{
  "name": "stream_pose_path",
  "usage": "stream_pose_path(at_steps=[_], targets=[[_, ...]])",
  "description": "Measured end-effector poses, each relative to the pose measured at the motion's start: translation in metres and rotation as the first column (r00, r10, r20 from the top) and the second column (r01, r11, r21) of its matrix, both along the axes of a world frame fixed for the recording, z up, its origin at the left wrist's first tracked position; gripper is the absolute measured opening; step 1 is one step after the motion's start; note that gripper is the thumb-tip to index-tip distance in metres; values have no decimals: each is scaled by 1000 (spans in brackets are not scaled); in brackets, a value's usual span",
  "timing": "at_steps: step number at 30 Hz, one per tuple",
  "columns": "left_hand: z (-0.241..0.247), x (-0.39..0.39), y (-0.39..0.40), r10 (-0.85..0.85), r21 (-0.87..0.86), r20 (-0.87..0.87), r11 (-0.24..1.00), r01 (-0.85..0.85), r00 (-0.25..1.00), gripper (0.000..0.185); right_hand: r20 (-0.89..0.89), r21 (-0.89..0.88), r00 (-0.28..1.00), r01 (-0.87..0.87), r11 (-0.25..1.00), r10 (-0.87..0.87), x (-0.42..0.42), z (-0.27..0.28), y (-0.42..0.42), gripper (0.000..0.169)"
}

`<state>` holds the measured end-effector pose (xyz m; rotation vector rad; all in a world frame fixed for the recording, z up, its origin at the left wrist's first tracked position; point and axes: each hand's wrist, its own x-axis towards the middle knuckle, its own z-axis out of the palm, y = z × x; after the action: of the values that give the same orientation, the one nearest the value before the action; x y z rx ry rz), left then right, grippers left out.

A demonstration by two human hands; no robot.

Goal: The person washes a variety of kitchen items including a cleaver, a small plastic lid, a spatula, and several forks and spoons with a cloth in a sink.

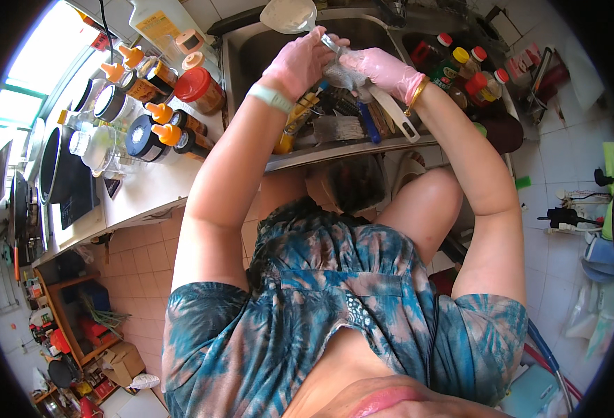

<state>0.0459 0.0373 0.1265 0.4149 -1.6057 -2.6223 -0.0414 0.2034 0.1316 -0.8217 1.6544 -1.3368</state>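
Over the double-bowl steel sink (312, 159), my left hand (297, 61) in a pink glove grips the metal shaft of a cooking spatula (288, 15). The broad head points up and away, with water or suds on it. My right hand (383, 69), also gloved in pink, presses a grey mesh scrubbing cloth (346, 77) around the spatula near its handle. A white handle (397, 115) with a hanging hole, apparently the spatula's, sticks out below the right hand. Underneath lie several utensils, among them a flat brush (338, 128) and a blue-handled tool (368, 123).
Sauce bottles (451, 68) with red and yellow caps crowd the right bowl. On the left counter (166, 183) stand a red-lidded jar (199, 90), orange-capped squeeze bottles (142, 86) and a clear jug (100, 149). A bin (356, 183) sits below the sink's front edge.
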Motion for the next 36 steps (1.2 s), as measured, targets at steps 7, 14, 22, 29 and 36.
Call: stream_pose_path(at_steps=[7, 14, 22, 29, 36], targets=[[-19, -69, -15, 229, 108, -135, 970, -216, 964, 22, -297, 93, 954, 71, 993, -40, -2, 4, 66, 39], [-19, -39, -4, -199, -291, 29, 936, 199, 980, 33, -401, -19, 847, 374, 927, -350, 23, 15, 146, 36], [-47, 31, -6, -58, -808, 527, -344, 479, 848, 48, -697, 203, 664, 545, 813, -271, 36, 5, 182, 31], [-23, 38, -5, 86, -482, 789, -529, 699, 609, 51, -906, 387, 392, 609, 693, 161, 44, -10, 125, 36], [-60, 62, -20, 41, -562, 597, -691, 454, 801, 29, -889, 449, 325, 479, 754, 323, 36, -25, 113, 33]])
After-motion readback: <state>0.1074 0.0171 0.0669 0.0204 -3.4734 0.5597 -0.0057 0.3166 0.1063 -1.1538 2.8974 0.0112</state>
